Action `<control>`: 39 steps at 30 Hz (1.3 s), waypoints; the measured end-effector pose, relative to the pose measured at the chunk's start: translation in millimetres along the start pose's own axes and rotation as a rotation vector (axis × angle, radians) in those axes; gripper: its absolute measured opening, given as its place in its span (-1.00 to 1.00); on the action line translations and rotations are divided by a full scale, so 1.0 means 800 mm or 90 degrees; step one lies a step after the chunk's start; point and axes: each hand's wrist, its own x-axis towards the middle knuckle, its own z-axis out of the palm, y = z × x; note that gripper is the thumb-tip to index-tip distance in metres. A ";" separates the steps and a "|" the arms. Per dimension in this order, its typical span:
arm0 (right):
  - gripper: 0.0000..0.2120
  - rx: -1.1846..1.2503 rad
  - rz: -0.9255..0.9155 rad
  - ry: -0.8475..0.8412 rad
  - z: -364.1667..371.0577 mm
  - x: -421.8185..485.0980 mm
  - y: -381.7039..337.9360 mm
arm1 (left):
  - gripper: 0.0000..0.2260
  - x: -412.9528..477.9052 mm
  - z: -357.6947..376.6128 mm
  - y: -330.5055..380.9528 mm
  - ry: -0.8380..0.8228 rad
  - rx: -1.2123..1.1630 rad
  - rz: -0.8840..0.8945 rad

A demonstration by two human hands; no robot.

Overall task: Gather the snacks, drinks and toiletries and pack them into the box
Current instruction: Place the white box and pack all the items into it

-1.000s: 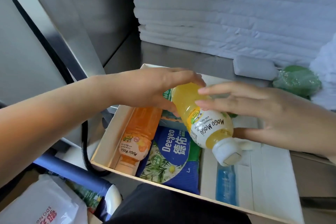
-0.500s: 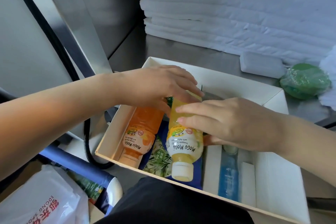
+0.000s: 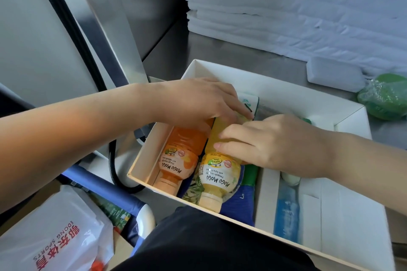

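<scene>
A white cardboard box (image 3: 275, 80) lies open on a steel counter. Along its left wall lies an orange Mogu Mogu bottle (image 3: 179, 160), cap toward me. Beside it a yellow Mogu Mogu bottle (image 3: 218, 175) rests on a blue wipes pack (image 3: 241, 203). My right hand (image 3: 277, 143) grips the yellow bottle, fingers laid over its middle. My left hand (image 3: 198, 101) reaches in from the left, straight fingers touching the yellow bottle's far end and covering the orange bottle's base. A small blue bottle (image 3: 286, 211) lies in a slot to the right.
A green wrapped item (image 3: 384, 97) and a white block (image 3: 334, 73) lie on the counter behind the box. Folded white towels (image 3: 308, 6) are stacked at the back. A white printed bag (image 3: 55, 233) and a black hose (image 3: 114, 174) sit low on the left.
The yellow bottle came down from above the box and now lies beside the orange bottle. Both hands followed it down into the box.
</scene>
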 end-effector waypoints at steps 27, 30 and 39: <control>-0.33 0.073 0.109 -0.071 -0.005 -0.028 -0.005 | -0.71 -0.011 0.007 -0.008 0.052 -0.187 -0.165; -0.16 0.095 0.141 -0.108 -0.004 -0.029 -0.010 | -0.67 -0.013 0.009 -0.007 0.034 -0.145 -0.156; -0.52 0.205 0.191 -0.074 -0.003 -0.026 -0.002 | -0.58 -0.011 0.007 -0.001 -0.023 -0.063 -0.160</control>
